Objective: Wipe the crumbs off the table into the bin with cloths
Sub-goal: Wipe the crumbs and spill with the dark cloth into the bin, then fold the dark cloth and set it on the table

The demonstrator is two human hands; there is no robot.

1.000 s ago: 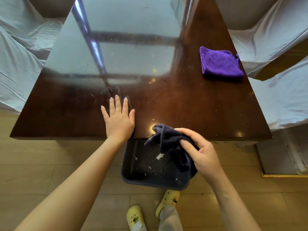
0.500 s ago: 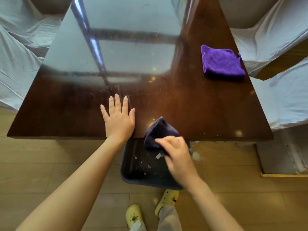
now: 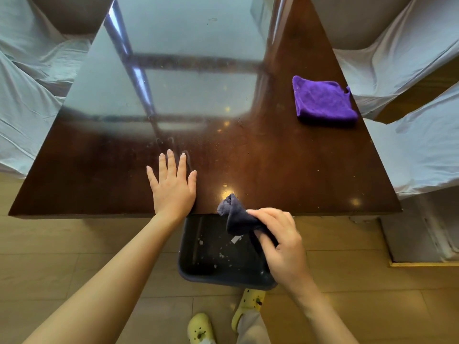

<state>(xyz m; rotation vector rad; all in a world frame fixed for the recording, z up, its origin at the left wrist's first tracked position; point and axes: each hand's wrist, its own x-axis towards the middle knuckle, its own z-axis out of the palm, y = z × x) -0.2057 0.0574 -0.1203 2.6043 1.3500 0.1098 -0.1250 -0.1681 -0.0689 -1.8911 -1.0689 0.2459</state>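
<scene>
**Cloth bunched over the bin at the table's near edge**

Dark, glossy wood fills the view: the table [image 3: 285, 157] runs away from the person, with white-draped seats on both sides. Just below its near edge stands the bin [image 3: 218, 279], with pale crumbs on its floor. The right hand [image 3: 280, 242] clenches the dark cloth [image 3: 236, 214] above the bin; the bunched cloth's long axis runs from the palm up and left, its free end pointing at the table edge. The left hand [image 3: 173, 187] lies flat on the wood, fingers spread, holding nothing. A purple cloth [image 3: 323, 100] rests folded near the far right edge.

Risks, as I judge them: shaking the cloth too widely could fling crumbs past the bin's rim onto the floor, and faint specks around the table's middle could be missed.
</scene>
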